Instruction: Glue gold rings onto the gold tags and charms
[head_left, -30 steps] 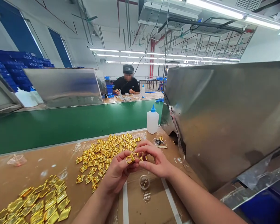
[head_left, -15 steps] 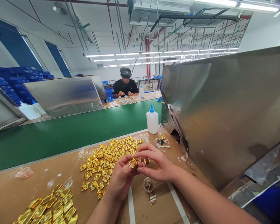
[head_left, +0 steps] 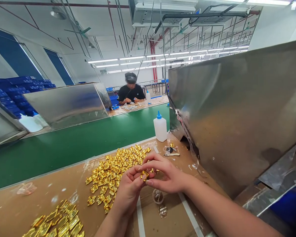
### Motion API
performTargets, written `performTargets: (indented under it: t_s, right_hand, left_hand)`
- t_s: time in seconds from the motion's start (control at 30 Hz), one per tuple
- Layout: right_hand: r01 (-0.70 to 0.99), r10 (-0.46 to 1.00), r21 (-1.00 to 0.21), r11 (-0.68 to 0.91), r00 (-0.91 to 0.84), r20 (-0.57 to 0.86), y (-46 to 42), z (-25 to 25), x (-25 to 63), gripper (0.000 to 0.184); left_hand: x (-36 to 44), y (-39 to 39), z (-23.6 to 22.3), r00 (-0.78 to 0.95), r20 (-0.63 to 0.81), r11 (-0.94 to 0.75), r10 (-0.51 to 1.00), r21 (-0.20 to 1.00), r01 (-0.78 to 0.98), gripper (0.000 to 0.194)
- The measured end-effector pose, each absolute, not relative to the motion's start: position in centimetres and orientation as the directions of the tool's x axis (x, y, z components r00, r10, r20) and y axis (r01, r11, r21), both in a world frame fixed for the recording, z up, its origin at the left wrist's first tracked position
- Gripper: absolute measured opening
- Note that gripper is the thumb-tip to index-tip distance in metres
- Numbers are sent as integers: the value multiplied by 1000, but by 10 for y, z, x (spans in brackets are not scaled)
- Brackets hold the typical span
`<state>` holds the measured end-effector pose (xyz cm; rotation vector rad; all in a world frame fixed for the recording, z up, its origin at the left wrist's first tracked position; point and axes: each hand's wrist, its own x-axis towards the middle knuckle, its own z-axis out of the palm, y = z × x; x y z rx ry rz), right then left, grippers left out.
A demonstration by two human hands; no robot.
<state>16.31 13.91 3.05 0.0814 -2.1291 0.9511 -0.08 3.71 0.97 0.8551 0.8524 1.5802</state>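
My left hand pinches a small shiny gold piece with a ring-shaped end between thumb and fingers. From the other side, the thumb and fingers of my right hand close in on the same piece, and their tips partly cover it. Just behind my hands lies a spread-out heap of small gold pieces. A second heap of flatter, longer gold plates is at the lower left. Under my right hand stands a small clear cup with something brownish in it.
A white bottle with a blue cap stands near the green belt. Small tools lie beside it. To the right rises a metal panel. Across the belt, a person in black works at another table.
Between my fingertips the gold piece has turned and shifted slightly to the right. Both hands stay close together, and the whole view has moved a little.
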Motion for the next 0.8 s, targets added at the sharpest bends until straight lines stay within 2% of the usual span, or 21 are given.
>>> performTargets:
  t_s: [0.1, 0.2, 0.43, 0.63, 0.8]
  right_hand:
    - [-348, 242, -617, 706, -700, 672, 142, 32, 165, 42]
    - [-340, 269, -638, 691, -698, 663, 145, 34, 168, 35]
    - [-293, 356, -721, 628, -715, 601, 149, 31, 166, 22]
    - [-285, 319, -688, 667, -726, 609, 150, 28, 163, 18]
    - [-275, 317, -687, 673, -732, 604, 150, 28, 162, 19]
  left_hand:
    - [-1, 37, 13, -111, 55, -101, 992, 877, -469, 30]
    - [1, 35, 18, -85, 32, -69, 996, 874, -480, 40]
    - [4, 32, 25, -158, 38, -108, 987, 879, -465, 56]
    - [4, 33, 27, -188, 63, -138, 980, 897, -420, 54]
    - [3, 34, 25, -203, 25, -105, 979, 912, -398, 46]
